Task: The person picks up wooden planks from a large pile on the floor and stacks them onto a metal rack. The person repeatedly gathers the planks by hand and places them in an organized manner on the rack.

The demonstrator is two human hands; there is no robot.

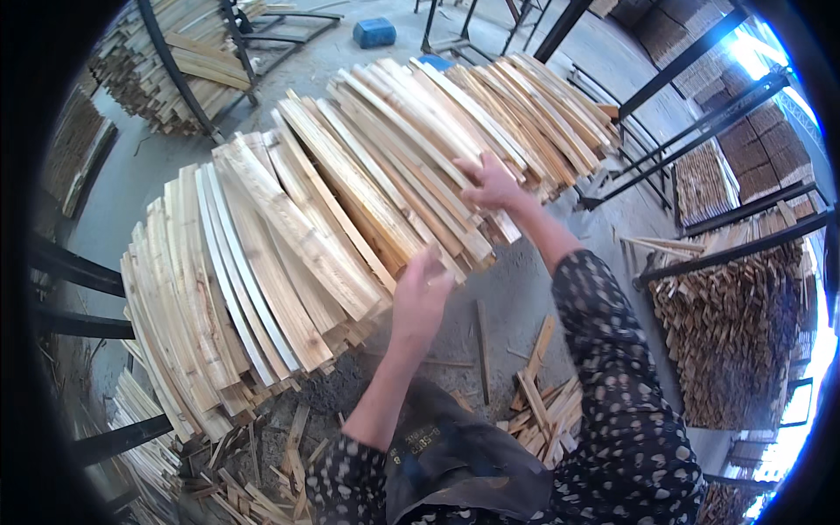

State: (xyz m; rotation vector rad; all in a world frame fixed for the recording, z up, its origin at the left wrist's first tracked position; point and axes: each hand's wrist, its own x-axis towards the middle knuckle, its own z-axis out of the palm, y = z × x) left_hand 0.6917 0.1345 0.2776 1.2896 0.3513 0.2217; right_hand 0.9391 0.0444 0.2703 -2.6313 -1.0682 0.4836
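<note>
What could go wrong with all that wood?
The left hand and right hand are bare, so rough edges on the wooden boards might give the person splinters.

The boards lie crooked, some across others, with uneven ends, so one could perhaps slip off or pinch a finger.

Wood scraps litter the floor close to the person, so someone might trip.

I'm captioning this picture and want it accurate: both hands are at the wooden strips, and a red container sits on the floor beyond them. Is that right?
Not quite: the container is blue, not red, as the head view shows. The left hand and right hand are at the wooden strips, and the container sits on the floor beyond them.
</note>
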